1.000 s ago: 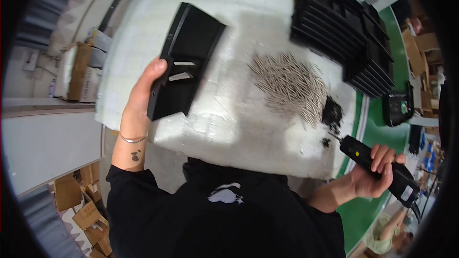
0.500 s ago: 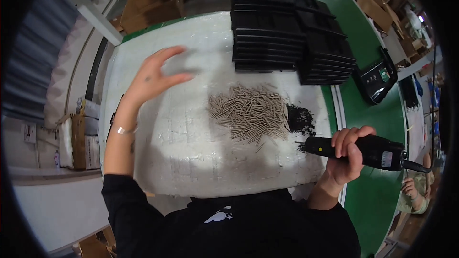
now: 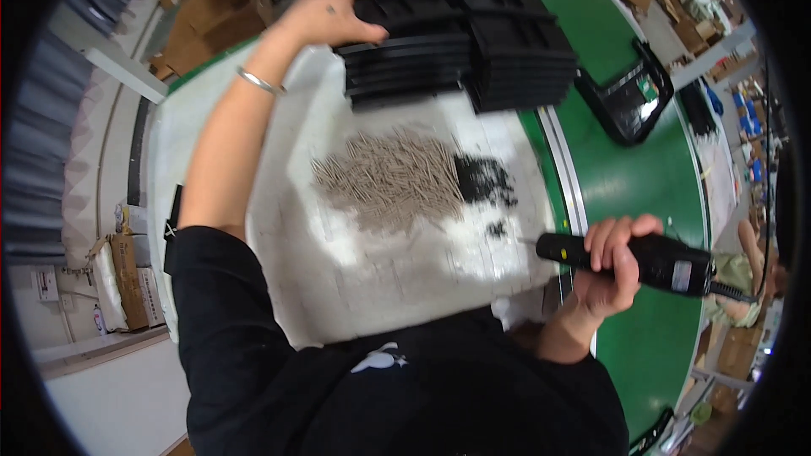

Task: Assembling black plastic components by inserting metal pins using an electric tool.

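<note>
My left hand (image 3: 334, 15) reaches to the left stack of black plastic panels (image 3: 405, 63), thumb and fingers closed around the left edge of its topmost panel (image 3: 414, 4). Motion blurs this edge a little. In my right hand (image 3: 615, 260) is a corded black electric screwdriver (image 3: 676, 268), held level, its thin bit (image 3: 525, 240) pointing left over the white work surface (image 3: 380, 274). Left of the bit lie a heap of thin grey-brown metal pins (image 3: 393, 177) and a smaller heap of tiny black screws (image 3: 484, 180).
A second stack of black panels (image 3: 524, 67) stands against the first. On the green conveyor belt (image 3: 634, 203) to the right lies a black housing (image 3: 634, 105) with a small green circuit board. Cardboard boxes (image 3: 207, 21) stand at the far left. Another person's arm (image 3: 750, 245) shows at the right.
My left hand has moved forward and right from above the white surface to the panel stack, closing on the top panel. My right hand still holds the screwdriver. The view has shifted.
</note>
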Motion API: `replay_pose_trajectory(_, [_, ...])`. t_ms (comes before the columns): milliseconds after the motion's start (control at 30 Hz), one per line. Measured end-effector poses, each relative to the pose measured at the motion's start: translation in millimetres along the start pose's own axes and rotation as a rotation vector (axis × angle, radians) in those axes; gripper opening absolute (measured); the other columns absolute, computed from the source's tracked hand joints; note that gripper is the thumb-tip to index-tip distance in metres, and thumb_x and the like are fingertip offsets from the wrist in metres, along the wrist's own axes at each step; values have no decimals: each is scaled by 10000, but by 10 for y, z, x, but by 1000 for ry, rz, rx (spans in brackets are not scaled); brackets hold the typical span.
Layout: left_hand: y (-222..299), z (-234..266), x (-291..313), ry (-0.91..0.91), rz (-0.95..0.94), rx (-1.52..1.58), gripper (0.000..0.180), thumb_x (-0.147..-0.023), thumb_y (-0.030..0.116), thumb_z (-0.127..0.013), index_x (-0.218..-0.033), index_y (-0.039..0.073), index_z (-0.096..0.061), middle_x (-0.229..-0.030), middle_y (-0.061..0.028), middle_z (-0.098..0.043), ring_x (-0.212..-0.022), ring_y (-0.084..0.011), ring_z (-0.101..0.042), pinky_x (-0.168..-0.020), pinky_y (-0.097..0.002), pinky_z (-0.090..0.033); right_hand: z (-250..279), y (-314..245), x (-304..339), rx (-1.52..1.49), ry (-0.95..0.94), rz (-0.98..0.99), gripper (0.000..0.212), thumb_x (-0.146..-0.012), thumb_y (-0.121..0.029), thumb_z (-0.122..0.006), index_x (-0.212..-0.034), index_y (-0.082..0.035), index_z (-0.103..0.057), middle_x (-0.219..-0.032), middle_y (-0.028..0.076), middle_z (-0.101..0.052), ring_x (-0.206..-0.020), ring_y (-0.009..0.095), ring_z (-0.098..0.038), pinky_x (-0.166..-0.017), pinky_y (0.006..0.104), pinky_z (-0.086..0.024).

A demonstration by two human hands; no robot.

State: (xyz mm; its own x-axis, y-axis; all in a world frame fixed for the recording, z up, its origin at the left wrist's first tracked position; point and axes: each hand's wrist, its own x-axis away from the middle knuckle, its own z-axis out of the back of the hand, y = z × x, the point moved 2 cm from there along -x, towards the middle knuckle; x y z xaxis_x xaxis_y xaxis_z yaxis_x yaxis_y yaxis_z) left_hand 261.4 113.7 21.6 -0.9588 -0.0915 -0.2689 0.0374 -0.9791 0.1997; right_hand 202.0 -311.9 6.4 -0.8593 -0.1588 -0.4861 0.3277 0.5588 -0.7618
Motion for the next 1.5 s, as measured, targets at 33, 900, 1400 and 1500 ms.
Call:
replay_pose_trajectory(33, [-74,-15,14,63,-78,-27,725,-622,421,-770,-1153,-39,-592,-1016,-219,-645,-927,-322,-634,-839,-362,-497,-20,48,-9,1,-2,4,349,-767,-76,-574,-1081,-27,-431,-645,34,-447,-472,119,-408,-525,295,-397])
replay_pose_trajectory(900, [1710,-114,2949,-300,-1,307,735,-476,315,-830,-1141,72,-631,-1178,-103,-582,-1052,-323,-551,-888,-414,-485,-279,609,-115,-39,-43,-87,263,-788,-52,-521,-1048,-31,-491,-635,21,-411,-524,125,-405,-570,310,-390])
replay_pose_trajectory(1400, [1740,-636,1630,108,-354,742,222,-697,136,-772,-905,97,-704,-915,-11,-656,-965,-243,-562,-796,-331,-491,-476,70,-137,-252,-377,13,301,-795,-99,-501,-1093,-60,-499,-613,-41,-440,-526,70,-432,-590,252,-376])
replay_pose_trajectory(1500, [1736,-710,1461,260,-359,630,169,-699,203,-769,-754,92,-654,-755,6,-635,-879,-219,-587,-722,-328,-501,-380,76,-178,-218,-264,109,326,-804,-77,-519,-1123,-66,-453,-606,-7,-446,-482,108,-430,-533,279,-402])
